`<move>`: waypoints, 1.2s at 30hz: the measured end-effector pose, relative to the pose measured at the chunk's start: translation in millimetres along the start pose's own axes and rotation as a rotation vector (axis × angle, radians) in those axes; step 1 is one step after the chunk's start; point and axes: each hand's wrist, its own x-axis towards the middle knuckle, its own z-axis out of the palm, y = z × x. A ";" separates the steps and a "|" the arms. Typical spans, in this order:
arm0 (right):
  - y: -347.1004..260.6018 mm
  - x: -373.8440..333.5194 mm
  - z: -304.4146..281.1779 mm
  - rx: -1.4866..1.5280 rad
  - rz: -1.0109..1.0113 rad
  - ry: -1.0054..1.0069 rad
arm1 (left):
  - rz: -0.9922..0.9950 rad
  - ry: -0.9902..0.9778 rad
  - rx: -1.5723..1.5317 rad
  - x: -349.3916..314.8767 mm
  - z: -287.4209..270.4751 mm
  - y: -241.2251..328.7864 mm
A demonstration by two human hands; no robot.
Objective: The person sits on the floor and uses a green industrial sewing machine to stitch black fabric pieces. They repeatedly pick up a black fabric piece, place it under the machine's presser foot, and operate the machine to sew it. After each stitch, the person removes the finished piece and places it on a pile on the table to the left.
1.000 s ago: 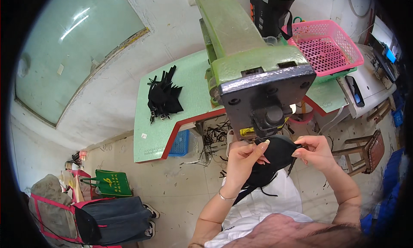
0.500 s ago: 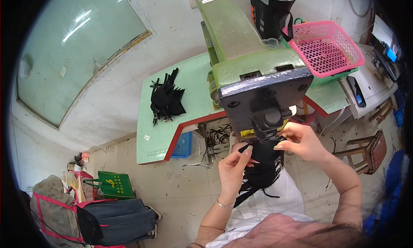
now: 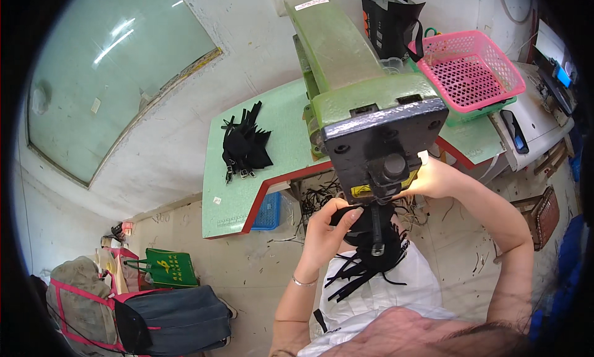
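Observation:
In front of me stands a green machine (image 3: 346, 53) with a dark metal head (image 3: 387, 134). Just below that head, a black strappy piece (image 3: 383, 258) hangs over my white-clothed lap, its loose strap ends spread. My left hand (image 3: 331, 230) is closed on the piece's left edge, thumb on top. My right hand (image 3: 433, 178) reaches in beside the head's right side; its fingertips are hidden behind the head. A narrow dark strap with a metal tip (image 3: 377, 233) points down from under the head over the black piece.
Left on the green tabletop (image 3: 232, 211) lies a pile of black strappy pieces (image 3: 244, 146) with metal buckles. A pink basket (image 3: 467, 100) and a black bag (image 3: 391, 26) stand at the back right. Below are a blue crate (image 3: 267, 211), a wooden stool (image 3: 544, 217) and a green bag (image 3: 170, 267).
My right hand has moved up and in beside the machine head, its fingers now out of sight. The left has shifted slightly left, and a metal-tipped strap now shows below the head.

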 end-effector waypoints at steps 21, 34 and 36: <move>-16.8 2.4 4.7 -0.337 0.202 -0.132 | -0.066 -0.433 0.169 23.3 -34.0 10.6; 52.8 -47.8 68.4 0.540 0.154 0.198 | -0.036 0.076 -0.385 -22.9 5.2 -43.4; 43.3 -47.3 80.7 0.533 0.123 0.301 | -0.024 0.145 -0.468 -30.2 14.8 -53.9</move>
